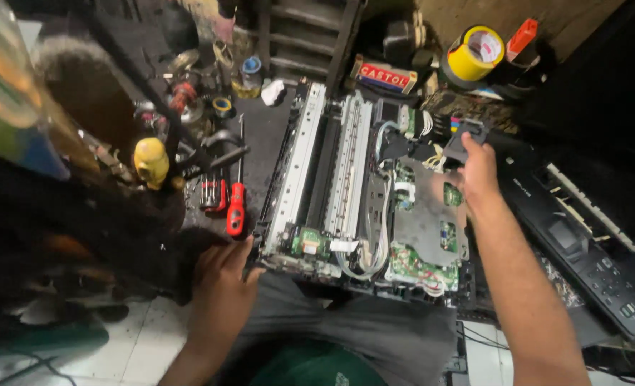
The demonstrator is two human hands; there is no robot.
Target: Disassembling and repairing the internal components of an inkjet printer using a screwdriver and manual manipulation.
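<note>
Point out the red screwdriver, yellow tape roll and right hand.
red screwdriver (236, 209): head view, on its red handle.
yellow tape roll (473, 56): head view, on the yellow outer band.
right hand (479, 174): head view, on the back of the hand.

Left hand (221, 286) grips the near corner of the opened printer chassis (360, 186); right hand (478, 171) holds its black ink carriage (468, 136). A red screwdriver (236, 204) lies beside.
</note>
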